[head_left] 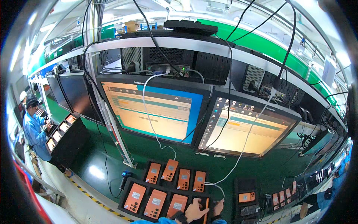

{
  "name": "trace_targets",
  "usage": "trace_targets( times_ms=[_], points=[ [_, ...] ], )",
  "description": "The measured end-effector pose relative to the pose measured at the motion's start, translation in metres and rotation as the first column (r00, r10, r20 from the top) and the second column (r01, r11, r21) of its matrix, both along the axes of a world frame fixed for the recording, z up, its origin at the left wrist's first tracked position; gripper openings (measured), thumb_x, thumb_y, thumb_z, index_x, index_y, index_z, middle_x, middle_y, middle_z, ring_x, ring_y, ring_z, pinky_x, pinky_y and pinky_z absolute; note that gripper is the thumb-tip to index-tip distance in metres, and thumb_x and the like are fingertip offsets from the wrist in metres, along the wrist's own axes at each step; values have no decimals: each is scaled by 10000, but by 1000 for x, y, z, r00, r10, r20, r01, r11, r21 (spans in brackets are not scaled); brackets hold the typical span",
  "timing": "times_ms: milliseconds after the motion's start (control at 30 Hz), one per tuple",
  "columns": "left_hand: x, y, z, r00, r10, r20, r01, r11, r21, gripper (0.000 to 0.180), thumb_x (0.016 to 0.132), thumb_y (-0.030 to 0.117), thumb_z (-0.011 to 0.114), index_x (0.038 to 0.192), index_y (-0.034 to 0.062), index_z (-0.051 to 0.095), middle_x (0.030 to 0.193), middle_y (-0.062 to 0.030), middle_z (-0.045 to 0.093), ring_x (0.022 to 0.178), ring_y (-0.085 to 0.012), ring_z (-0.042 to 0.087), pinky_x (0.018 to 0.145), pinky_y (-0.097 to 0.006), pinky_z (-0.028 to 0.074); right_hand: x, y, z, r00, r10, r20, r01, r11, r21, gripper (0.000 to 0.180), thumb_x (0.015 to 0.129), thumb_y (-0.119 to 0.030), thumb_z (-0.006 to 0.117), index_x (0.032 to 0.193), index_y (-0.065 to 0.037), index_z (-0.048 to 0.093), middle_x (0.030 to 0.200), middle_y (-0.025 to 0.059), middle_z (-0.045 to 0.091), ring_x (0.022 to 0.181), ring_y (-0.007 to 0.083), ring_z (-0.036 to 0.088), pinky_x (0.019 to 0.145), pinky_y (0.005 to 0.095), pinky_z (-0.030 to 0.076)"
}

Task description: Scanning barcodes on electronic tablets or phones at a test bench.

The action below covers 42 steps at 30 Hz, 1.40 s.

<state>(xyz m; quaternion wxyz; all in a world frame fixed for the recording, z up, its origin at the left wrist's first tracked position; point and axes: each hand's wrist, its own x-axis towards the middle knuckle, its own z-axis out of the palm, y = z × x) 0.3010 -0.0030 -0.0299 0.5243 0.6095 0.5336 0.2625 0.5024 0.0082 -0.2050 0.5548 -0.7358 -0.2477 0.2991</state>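
Note:
Several orange phones lie back up in two rows in a black foam tray (128,185). Each has dark camera rings and most carry a pale label. At the tray's near right, my left hand (195,211) grips an orange phone (206,210) turned on its edge. Close by on the right, my right hand (218,207) has its fingers pinched at the end of a white cable (220,187); the plug itself is hidden. A second white cable (174,151) runs down to a phone (170,170) in the far row.
Two lit monitors (149,108) (242,128) stand behind the tray, with cables hanging across them. A handheld scanner (125,179) stands left of the tray. To the right, another black tray (240,186) holds an orange phone. A person in blue (34,128) works at far left.

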Motion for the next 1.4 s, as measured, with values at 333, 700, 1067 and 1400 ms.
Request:
trace_targets(
  times_ms=[333, 700, 1067, 1400],
  points=[
    [-27, 24, 39, 957, -36, 288, 22, 998, 52, 343, 824, 5, 651, 1139, -24, 518, 972, -135, 670, 910, -149, 644, 763, -281, 515, -47, -2, 258, 817, 572, 66, -566, 777, 275, 217, 954, -189, 529, 967, 10, 614, 796, 18, 595, 723, 71, 526, 654, 218, 411],
    [-41, -7, 74, 945, -119, 305, 93, 991, 99, 281, 833, -10, 640, 1097, 13, 548, 936, -120, 676, 860, -161, 665, 725, -292, 521, -47, -23, 299, 596, 776, 203, -794, 607, 12, 109, 859, -87, 630, 926, -14, 676, 885, 100, 691, 796, 176, 645, 702, 280, 495],
    [-46, 0, 63, 922, -279, 270, 231, 953, 197, 274, 801, 29, 659, 1061, 35, 573, 852, -113, 660, 723, -184, 651, 662, -299, 508, -59, -50, 311, 528, 692, 492, -786, 618, -26, 192, 844, -113, 648, 1024, -54, 682, 969, 108, 673, 836, 217, 646, 697, 318, 521],
    [-42, 38, 66, 992, -21, -125, 90, 807, 584, 403, 770, 87, 663, 1153, 0, 572, 1155, -188, 546, 1051, -344, 505, 869, -421, 422, -43, -317, 78, 978, 211, -8, -190, 865, -465, 304, 876, -244, 642, 1095, -32, 656, 943, 87, 697, 867, 166, 663, 781, 327, 530]
  ],
)
